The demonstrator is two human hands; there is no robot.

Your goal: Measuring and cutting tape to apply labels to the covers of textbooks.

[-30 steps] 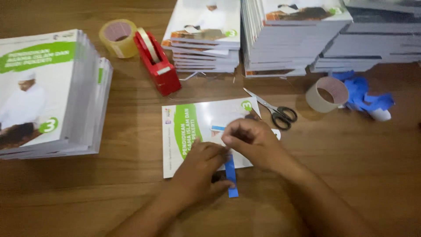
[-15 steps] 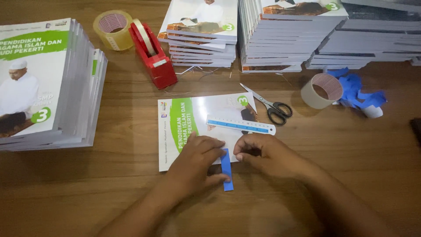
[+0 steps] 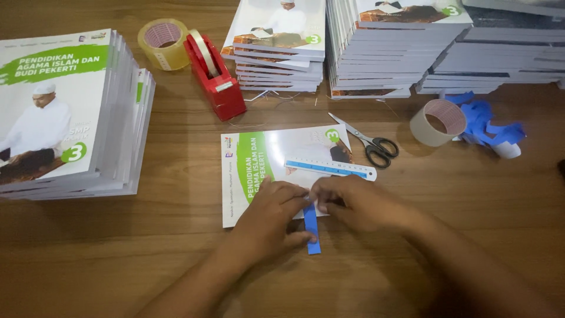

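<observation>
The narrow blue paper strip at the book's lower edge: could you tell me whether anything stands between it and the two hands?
Nothing visible does. The left hand and right hand both already touch the narrow blue paper strip; the white-and-blue ruler lies apart, higher on the book cover.

Warm, fairly dim indoor light fell from above onto my worktop (image 3: pixel 118 259). Soft shadows pooled at the frame's bottom, under my forearms. Mild glare whitened the glossy book cover (image 3: pixel 294 147) at centre. Focus was reasonably sharp, edges slightly softer.

No packages, signs or screens; only white-and-green book covers (image 3: pixel 276 171) (stacks (image 3: pixel 59 112) alongside).
</observation>
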